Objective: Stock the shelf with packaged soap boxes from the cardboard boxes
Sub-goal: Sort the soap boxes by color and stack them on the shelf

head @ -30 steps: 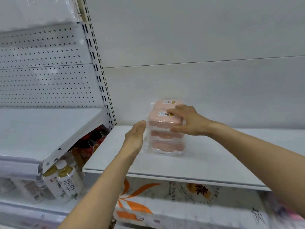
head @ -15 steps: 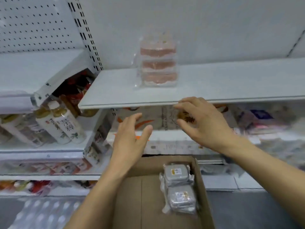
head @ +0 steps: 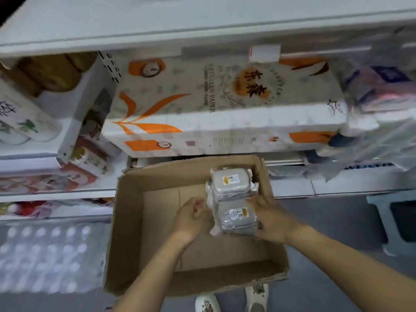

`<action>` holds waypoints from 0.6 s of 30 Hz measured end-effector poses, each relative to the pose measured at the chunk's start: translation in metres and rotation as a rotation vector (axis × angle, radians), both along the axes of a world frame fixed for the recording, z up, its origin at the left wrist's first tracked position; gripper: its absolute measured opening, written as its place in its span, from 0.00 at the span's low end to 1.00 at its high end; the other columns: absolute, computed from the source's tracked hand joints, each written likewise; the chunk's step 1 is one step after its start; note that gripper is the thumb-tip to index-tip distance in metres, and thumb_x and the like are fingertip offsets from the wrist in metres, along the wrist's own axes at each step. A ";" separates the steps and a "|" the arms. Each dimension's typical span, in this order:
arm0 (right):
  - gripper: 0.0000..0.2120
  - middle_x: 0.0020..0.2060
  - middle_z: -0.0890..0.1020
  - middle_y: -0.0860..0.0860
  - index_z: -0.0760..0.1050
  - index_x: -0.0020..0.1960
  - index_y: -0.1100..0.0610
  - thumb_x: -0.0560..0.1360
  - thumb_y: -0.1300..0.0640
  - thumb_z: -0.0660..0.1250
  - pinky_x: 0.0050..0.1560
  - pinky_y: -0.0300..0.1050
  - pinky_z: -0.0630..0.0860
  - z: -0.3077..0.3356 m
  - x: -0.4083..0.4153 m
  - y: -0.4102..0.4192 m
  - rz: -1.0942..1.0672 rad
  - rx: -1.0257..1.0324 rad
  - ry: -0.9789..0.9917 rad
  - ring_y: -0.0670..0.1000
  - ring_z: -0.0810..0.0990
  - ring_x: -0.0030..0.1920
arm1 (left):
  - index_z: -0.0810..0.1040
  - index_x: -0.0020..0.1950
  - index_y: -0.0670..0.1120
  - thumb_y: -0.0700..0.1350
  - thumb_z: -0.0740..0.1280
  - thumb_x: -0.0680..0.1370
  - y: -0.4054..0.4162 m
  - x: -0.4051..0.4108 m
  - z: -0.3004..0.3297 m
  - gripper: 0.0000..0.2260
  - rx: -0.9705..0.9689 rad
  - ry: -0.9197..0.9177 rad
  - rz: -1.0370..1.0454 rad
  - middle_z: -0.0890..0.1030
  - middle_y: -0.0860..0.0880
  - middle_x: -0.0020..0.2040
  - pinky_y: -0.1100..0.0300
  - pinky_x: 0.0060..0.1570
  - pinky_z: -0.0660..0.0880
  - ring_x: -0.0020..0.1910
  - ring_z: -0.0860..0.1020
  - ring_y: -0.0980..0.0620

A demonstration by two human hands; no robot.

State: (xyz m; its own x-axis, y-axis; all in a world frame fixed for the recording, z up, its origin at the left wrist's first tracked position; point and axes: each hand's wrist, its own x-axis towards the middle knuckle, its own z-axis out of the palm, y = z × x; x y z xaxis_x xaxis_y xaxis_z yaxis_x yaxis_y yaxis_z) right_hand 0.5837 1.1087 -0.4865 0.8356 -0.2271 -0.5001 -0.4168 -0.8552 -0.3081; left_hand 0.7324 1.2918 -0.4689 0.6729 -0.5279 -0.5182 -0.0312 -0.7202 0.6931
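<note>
An open cardboard box [head: 135,221] stands on the floor below me. Two grey soap packs in clear wrap lie against its right wall: the far pack [head: 230,181] and the near pack [head: 236,218]. My left hand [head: 191,218] presses the near pack's left edge with curled fingers. My right hand [head: 269,219] clasps its right side. The pack still rests on the box floor. The white shelf [head: 202,34] runs across the top of the view; the pink soap pack on it is out of sight.
A large white and orange toilet paper pack [head: 225,104] fills the shelf behind the box. Bottles [head: 22,118] stand at the left, a wrapped case of water bottles [head: 45,255] lies at lower left. A blue stool [head: 394,221] stands at the right. My white shoes [head: 207,304] show under the box.
My view dropped from the shelf to the box. Both hands left the pink soap pack on the shelf, came down into the box and closed around the near grey pack.
</note>
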 end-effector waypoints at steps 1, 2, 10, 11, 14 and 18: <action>0.42 0.76 0.55 0.49 0.49 0.77 0.49 0.72 0.49 0.70 0.73 0.51 0.62 -0.012 0.002 -0.001 0.019 -0.016 -0.003 0.53 0.53 0.76 | 0.74 0.67 0.48 0.47 0.67 0.79 -0.009 0.000 -0.009 0.16 -0.006 -0.015 -0.010 0.77 0.53 0.62 0.65 0.51 0.67 0.56 0.74 0.57; 0.43 0.76 0.55 0.50 0.48 0.78 0.51 0.72 0.49 0.71 0.74 0.51 0.59 -0.022 0.005 -0.001 0.042 -0.038 0.003 0.53 0.51 0.76 | 0.73 0.68 0.47 0.47 0.67 0.79 -0.020 0.004 -0.020 0.17 -0.004 -0.040 -0.032 0.76 0.53 0.62 0.66 0.52 0.65 0.58 0.73 0.56; 0.45 0.74 0.57 0.52 0.48 0.77 0.55 0.71 0.53 0.73 0.70 0.53 0.64 -0.083 0.015 0.000 0.037 -0.118 0.024 0.54 0.55 0.73 | 0.60 0.77 0.47 0.48 0.69 0.77 -0.094 0.030 -0.103 0.31 0.182 -0.378 -0.472 0.61 0.48 0.77 0.53 0.72 0.61 0.75 0.61 0.47; 0.45 0.73 0.58 0.52 0.48 0.77 0.55 0.71 0.52 0.73 0.69 0.53 0.64 -0.086 0.014 0.000 0.045 -0.139 0.017 0.55 0.56 0.72 | 0.58 0.78 0.47 0.48 0.70 0.76 -0.100 0.031 -0.105 0.33 0.199 -0.418 -0.503 0.60 0.48 0.77 0.51 0.73 0.61 0.76 0.60 0.47; 0.46 0.70 0.63 0.54 0.50 0.77 0.56 0.70 0.47 0.73 0.69 0.53 0.61 -0.089 0.015 0.000 0.113 -0.205 -0.004 0.56 0.60 0.69 | 0.55 0.78 0.48 0.50 0.71 0.75 -0.114 0.034 -0.115 0.37 0.288 -0.512 -0.564 0.58 0.48 0.77 0.50 0.73 0.59 0.76 0.58 0.48; 0.43 0.69 0.65 0.54 0.54 0.75 0.57 0.69 0.48 0.74 0.67 0.52 0.61 -0.080 0.013 0.001 0.179 -0.232 -0.076 0.56 0.62 0.68 | 0.54 0.78 0.48 0.53 0.72 0.73 -0.128 0.036 -0.120 0.39 0.442 -0.715 -0.683 0.63 0.46 0.72 0.50 0.72 0.57 0.73 0.61 0.46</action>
